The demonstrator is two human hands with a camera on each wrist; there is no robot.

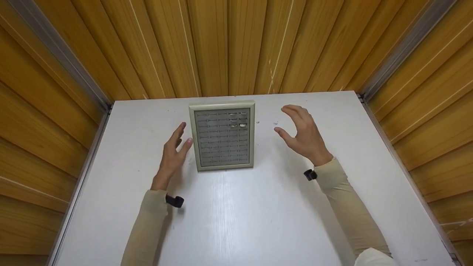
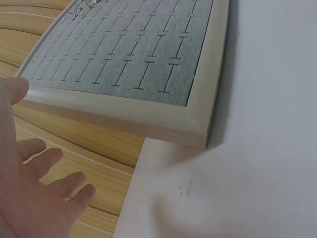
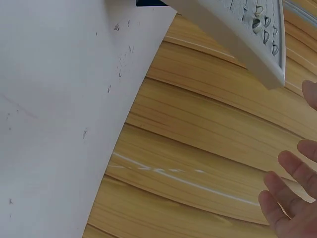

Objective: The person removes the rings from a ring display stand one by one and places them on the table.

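Note:
A ring display board [image 1: 221, 147] with a pale frame and grey slotted padding leans upright at the back middle of the white table. Several rings [image 1: 242, 125] sit in the slots of its upper right corner as seen from the head. My left hand [image 1: 173, 153] is beside the board's left edge, fingers loosely bent and thumb close to the frame, holding nothing. Apart from the board on the right, my right hand [image 1: 305, 135] hovers over the table with thumb and fingers spread. In the right wrist view, the rings [image 3: 257, 25] show near the frame's corner.
The white table [image 1: 236, 221] carries small dark marks and scuffs. Wood-patterned panels [image 1: 207, 48] rise behind it and on both sides, with grey metal posts [image 1: 66, 44] at the corners. Each wrist bears a black strap mount [image 1: 174, 201].

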